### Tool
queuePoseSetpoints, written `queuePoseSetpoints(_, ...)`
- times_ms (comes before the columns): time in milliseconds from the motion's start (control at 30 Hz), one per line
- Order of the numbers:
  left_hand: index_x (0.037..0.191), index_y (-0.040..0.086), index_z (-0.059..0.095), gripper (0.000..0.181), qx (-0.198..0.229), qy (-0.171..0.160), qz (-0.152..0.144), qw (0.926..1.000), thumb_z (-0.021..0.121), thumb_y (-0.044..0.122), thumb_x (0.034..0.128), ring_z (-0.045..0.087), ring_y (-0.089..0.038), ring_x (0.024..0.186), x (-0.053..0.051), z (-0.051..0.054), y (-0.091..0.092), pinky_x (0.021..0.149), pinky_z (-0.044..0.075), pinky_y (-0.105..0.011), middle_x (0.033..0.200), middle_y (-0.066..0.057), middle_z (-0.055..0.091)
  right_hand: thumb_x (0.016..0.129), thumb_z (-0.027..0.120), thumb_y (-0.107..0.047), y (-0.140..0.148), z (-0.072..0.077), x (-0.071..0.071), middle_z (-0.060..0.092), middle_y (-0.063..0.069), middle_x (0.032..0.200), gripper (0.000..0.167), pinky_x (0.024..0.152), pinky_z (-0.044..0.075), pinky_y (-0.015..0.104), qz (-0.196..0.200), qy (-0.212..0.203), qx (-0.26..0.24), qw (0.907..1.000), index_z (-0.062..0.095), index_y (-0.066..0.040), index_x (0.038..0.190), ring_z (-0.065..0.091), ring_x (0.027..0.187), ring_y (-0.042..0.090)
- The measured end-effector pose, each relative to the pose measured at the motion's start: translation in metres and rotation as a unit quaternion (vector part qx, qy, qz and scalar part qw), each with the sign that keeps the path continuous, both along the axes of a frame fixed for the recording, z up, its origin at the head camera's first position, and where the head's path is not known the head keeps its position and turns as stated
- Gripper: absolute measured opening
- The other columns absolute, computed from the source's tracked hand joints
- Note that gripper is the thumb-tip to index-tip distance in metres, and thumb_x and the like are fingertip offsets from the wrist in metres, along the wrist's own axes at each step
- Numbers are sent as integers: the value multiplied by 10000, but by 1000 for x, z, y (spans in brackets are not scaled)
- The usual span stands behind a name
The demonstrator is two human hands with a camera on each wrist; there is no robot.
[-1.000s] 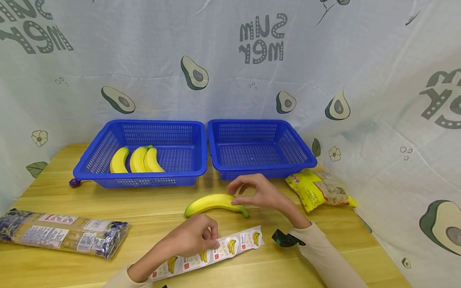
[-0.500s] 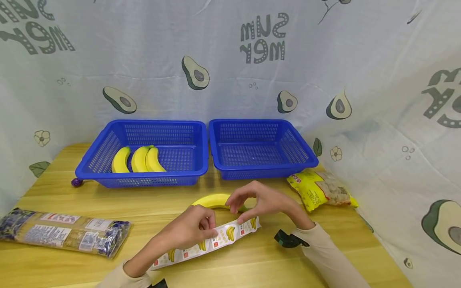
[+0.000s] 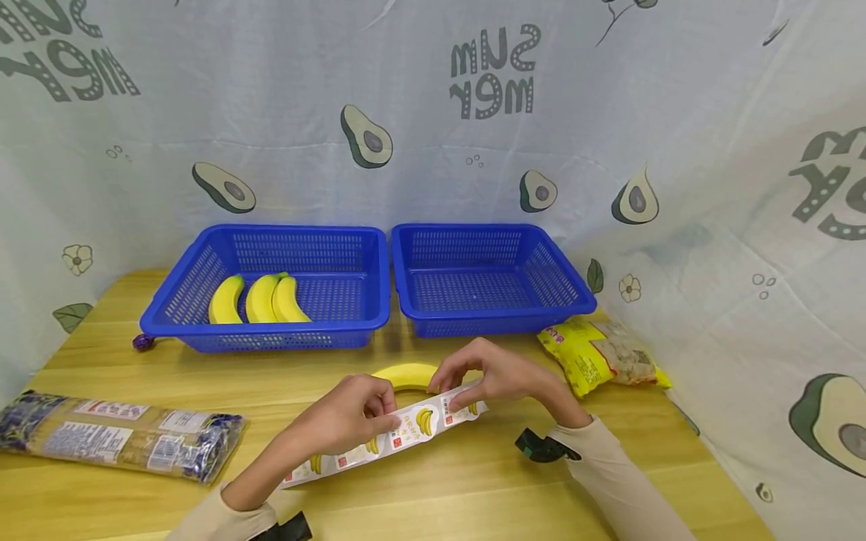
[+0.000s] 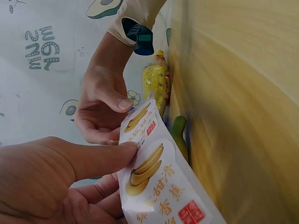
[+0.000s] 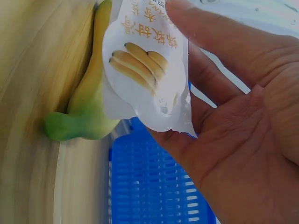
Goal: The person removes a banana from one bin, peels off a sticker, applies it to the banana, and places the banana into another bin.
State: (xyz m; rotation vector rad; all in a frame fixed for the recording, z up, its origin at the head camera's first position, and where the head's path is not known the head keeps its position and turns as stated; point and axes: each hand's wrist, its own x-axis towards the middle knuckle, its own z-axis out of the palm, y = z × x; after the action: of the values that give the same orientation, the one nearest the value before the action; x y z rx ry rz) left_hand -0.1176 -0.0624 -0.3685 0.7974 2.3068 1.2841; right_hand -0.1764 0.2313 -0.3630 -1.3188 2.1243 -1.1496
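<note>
The left hand (image 3: 345, 417) pinched the strip (image 3: 410, 430) between thumb and fingers, while the right hand (image 3: 504, 373) gripped it near its right end, thumb in front and fingers behind. Between the hands the strip was off the table (image 3: 473, 488), a banana (image 3: 406, 375) lying just behind it, partly hidden in the head view. Farther back, the left basket (image 3: 264, 329) held three bananas (image 3: 260, 299), the right basket (image 3: 501, 315) stood beside it, and a yellow bag (image 3: 602, 357) lay near

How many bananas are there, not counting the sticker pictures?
4: three bananas in the left blue basket and one banana on the table, behind the sticker strip. More could be hidden behind that basket's front.
</note>
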Motion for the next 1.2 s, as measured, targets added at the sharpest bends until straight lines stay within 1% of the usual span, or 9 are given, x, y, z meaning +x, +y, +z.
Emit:
queuePoseSetpoints(167,943,77,644,137,17,-126,-9,9999,758,119,1006,391,-85,550,-1,1,-1,509,322,-205,619,61,579,929,828,11,-3,-3,0,783,147,1054,251,860,669,372,-35,-32,-137,9999,745,37,1165,729,921,119)
queuePoseSetpoints(267,984,84,667,127,87,55,-42,9999,768,157,1007,425,-71,560,-1,0,2,527,354,-206,632,74,592,923,827,29,-6,-5,2,773,163,1039,229,851,668,370,-72,-67,-257,9996,740,36,1134,723,906,138)
queuePoseSetpoints(367,993,88,709,122,331,307,-60,9990,775,189,1010,549,-64,600,0,-3,7,586,462,-214,699,69,662,917,828,40,-10,-7,4,769,165,1026,210,839,667,367,-97,-92,-365,9992,740,25,1107,722,894,152)
queuePoseSetpoints(500,987,103,738,126,595,710,39,9957,766,221,1022,664,-65,764,2,-7,13,770,569,-273,772,85,688,921,827,37,-16,-9,8,755,166,1023,209,832,663,359,-57,-137,-479,9987,728,21,1104,716,887,180)
queuePoseSetpoints(633,961,117,747,109,753,901,193,9929,751,200,1031,676,-63,880,5,-10,18,940,602,-353,817,107,691,923,828,32,-20,-9,13,736,177,1030,221,833,657,355,-2,-222,-589,9980,714,27,1112,708,888,206)
queuePoseSetpoints(767,949,96,745,107,890,780,248,9927,724,143,1042,664,-69,866,7,-12,20,991,610,-376,853,81,704,922,826,36,-24,-10,15,731,184,1032,218,842,657,362,-8,-325,-657,9973,711,31,1107,704,895,191)
queuePoseSetpoints(967,960,94,758,119,851,613,317,9940,710,151,1053,661,-74,868,6,-11,18,959,593,-355,891,68,726,906,845,22,-27,-8,16,743,155,1027,226,866,660,371,-29,-302,-646,9975,722,6,1095,707,920,145)
queuePoseSetpoints(1067,967,77,762,127,902,439,314,9945,702,145,1056,654,-94,851,4,-9,16,891,575,-309,896,50,731,907,846,18,-27,-7,16,746,141,1029,223,874,658,369,-48,-289,-636,9975,727,-6,1093,701,926,137)
queuePoseSetpoints(1200,980,36,756,135,1047,79,279,9941,691,125,1057,624,-116,793,3,-7,15,735,531,-230,878,17,719,916,836,23,-26,-5,18,749,147,1027,202,869,654,363,-79,-298,-634,9975,731,1,1087,699,914,153)
